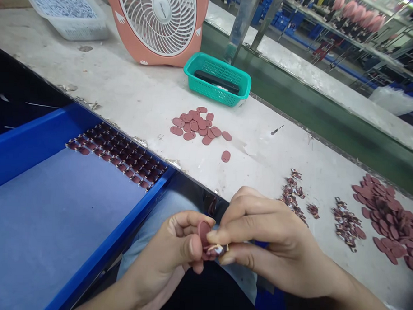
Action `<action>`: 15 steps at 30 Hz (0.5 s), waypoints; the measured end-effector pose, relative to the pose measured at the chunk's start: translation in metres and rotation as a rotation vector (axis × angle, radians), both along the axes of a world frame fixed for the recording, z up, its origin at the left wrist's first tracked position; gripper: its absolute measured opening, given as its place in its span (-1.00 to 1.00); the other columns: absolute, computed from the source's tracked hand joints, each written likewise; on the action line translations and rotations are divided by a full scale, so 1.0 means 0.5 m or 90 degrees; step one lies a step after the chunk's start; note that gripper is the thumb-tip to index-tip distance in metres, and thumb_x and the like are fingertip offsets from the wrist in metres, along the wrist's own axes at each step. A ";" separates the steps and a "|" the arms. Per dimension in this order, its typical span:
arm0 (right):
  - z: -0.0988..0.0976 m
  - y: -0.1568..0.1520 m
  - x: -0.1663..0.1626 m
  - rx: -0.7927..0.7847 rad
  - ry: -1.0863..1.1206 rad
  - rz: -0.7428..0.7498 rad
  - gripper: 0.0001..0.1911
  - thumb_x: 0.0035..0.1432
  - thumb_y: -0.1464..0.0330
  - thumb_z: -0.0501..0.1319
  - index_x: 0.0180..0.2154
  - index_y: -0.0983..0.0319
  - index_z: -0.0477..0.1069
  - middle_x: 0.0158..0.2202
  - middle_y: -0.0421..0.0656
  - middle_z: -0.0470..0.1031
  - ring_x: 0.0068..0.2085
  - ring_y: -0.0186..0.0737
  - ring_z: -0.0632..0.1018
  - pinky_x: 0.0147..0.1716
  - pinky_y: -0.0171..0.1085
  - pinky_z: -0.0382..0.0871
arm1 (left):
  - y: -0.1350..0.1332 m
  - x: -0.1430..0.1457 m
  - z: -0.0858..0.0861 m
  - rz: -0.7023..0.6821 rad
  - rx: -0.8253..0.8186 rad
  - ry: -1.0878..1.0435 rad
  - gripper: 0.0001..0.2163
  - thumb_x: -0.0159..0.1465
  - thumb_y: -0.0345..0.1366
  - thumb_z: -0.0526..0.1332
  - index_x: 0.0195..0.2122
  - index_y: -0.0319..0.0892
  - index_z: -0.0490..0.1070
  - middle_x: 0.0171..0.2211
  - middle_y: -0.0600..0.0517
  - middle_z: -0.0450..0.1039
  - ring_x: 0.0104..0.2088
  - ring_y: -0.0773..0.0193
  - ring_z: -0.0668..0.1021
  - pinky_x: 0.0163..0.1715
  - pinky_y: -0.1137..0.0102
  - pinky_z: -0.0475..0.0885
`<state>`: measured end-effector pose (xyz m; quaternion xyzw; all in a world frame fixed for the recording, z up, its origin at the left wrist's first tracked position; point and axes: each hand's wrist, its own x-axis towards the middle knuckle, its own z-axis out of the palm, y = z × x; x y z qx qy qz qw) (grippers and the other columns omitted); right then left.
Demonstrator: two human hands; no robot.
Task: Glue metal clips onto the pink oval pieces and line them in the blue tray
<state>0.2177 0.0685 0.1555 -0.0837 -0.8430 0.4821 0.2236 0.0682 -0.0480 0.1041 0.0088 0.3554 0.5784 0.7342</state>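
My left hand is closed on a reddish-brown oval disc, its thumb along the near side. Against that disc my right hand pinches a small dark figure piece with white and orange parts. Fingers hide much of both pieces, so I cannot tell whether they are joined. Past my hands, a loose pile of oval discs with small holes lies on the white bench. Right of my right hand are heaps of small figure pieces and a bigger pile of oval discs.
A blue tray at left holds rows of assembled pieces. On the bench stand a pink fan, a green basket with a black object, and a white basket. A small pointed tool lies near the far edge.
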 end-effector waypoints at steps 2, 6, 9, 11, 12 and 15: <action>-0.004 0.002 -0.001 -0.014 -0.010 -0.004 -0.82 0.19 0.54 0.36 -0.13 0.38 0.57 -0.28 -0.12 0.57 -0.24 -0.36 0.55 -0.13 -0.34 0.43 | -0.001 0.000 -0.010 0.016 -0.022 -0.008 -0.66 -0.21 -0.07 0.60 -0.44 -0.08 0.65 -0.62 0.16 0.47 -0.62 0.52 0.42 -0.57 0.64 0.37; -0.006 0.002 -0.004 -0.023 -0.018 -0.006 -0.85 0.19 0.52 0.37 -0.16 0.39 0.59 -0.31 -0.11 0.56 -0.26 -0.35 0.55 -0.15 -0.34 0.44 | -0.006 0.002 -0.016 0.040 -0.050 -0.012 -0.65 -0.23 -0.07 0.60 -0.45 -0.10 0.65 -0.59 0.17 0.47 -0.59 0.51 0.44 -0.62 0.64 0.35; -0.005 0.002 -0.007 -0.033 -0.021 -0.010 -0.85 0.18 0.50 0.37 -0.16 0.37 0.60 -0.31 -0.11 0.56 -0.27 -0.34 0.54 -0.18 -0.35 0.45 | -0.009 0.003 -0.017 0.033 -0.047 -0.008 -0.66 -0.21 -0.07 0.60 -0.44 -0.10 0.65 -0.59 0.16 0.46 -0.58 0.50 0.45 -0.60 0.63 0.36; -0.003 0.002 -0.008 -0.036 -0.023 -0.010 -0.83 0.18 0.51 0.37 -0.14 0.33 0.60 -0.31 -0.12 0.55 -0.27 -0.34 0.54 -0.18 -0.35 0.45 | -0.010 0.003 -0.019 0.035 -0.036 -0.002 -0.67 -0.18 -0.07 0.59 -0.43 -0.09 0.65 -0.59 0.15 0.47 -0.57 0.48 0.45 -0.59 0.63 0.36; -0.002 0.001 -0.008 -0.035 -0.025 -0.011 -0.81 0.19 0.50 0.37 -0.12 0.31 0.60 -0.31 -0.12 0.55 -0.27 -0.33 0.54 -0.18 -0.34 0.45 | -0.011 0.003 -0.020 0.036 -0.029 0.001 -0.67 -0.17 -0.06 0.59 -0.42 -0.09 0.65 -0.58 0.15 0.47 -0.56 0.48 0.46 -0.59 0.63 0.36; 0.001 0.000 -0.007 -0.029 -0.032 -0.013 -0.76 0.19 0.51 0.37 -0.08 0.23 0.59 -0.29 -0.14 0.55 -0.25 -0.32 0.54 -0.16 -0.32 0.45 | -0.012 0.003 -0.020 0.043 -0.019 0.012 -0.67 -0.17 -0.07 0.58 -0.42 -0.09 0.65 -0.54 0.12 0.51 -0.53 0.46 0.48 -0.58 0.63 0.35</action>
